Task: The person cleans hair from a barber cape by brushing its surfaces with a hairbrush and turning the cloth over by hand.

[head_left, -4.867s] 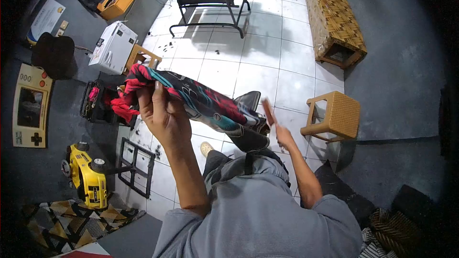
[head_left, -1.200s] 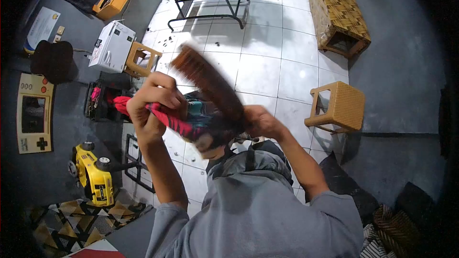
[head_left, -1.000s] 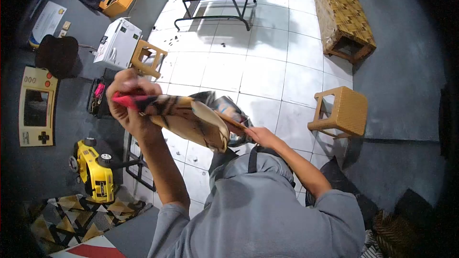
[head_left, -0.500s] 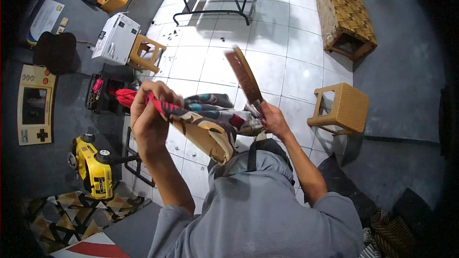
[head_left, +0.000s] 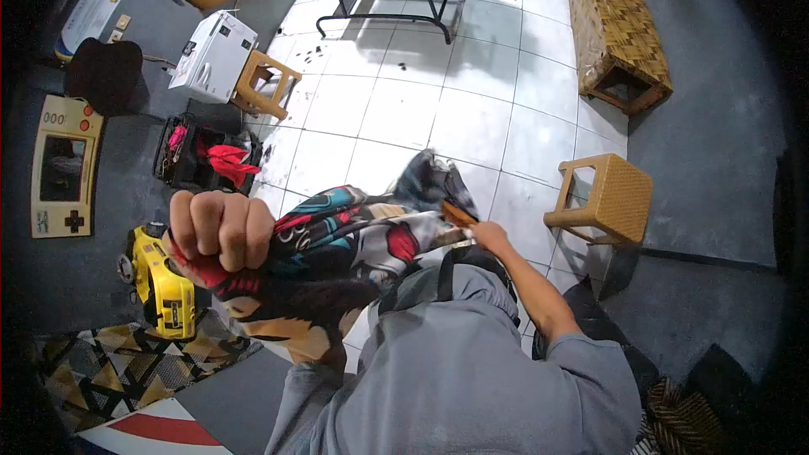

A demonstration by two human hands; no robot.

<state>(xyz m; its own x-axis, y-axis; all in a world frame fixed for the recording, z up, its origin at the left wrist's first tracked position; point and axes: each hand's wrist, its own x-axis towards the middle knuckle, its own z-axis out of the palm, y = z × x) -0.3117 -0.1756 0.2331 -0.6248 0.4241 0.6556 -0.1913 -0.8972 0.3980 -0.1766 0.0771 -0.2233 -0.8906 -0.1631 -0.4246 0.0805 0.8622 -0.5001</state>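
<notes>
A printed cloth (head_left: 403, 240) in grey, red, teal and tan is stretched between my hands, its middle sagging in folds. My left hand (head_left: 221, 232) is closed in a fist round its left end, raised at the left. At the right, my right hand (head_left: 490, 238) is closed on a wooden brush (head_left: 458, 216). Only a short orange-brown piece of the brush shows; the cloth covers the rest. Cloth also lies against the right fingers, but I cannot tell whether they grip it too.
A tan plastic stool (head_left: 611, 198) stands at the right, below a woven cabinet (head_left: 619, 21). On the left are a black open box (head_left: 181, 177) with red cloth, a yellow toy car (head_left: 168, 295) and a small white fridge (head_left: 215, 55). Dark bits lie on the tiled floor (head_left: 396, 109).
My left hand has moved left and down, spreading the cloth wider. The brush, upright and in plain view before, has tipped down and is now mostly behind the cloth.
</notes>
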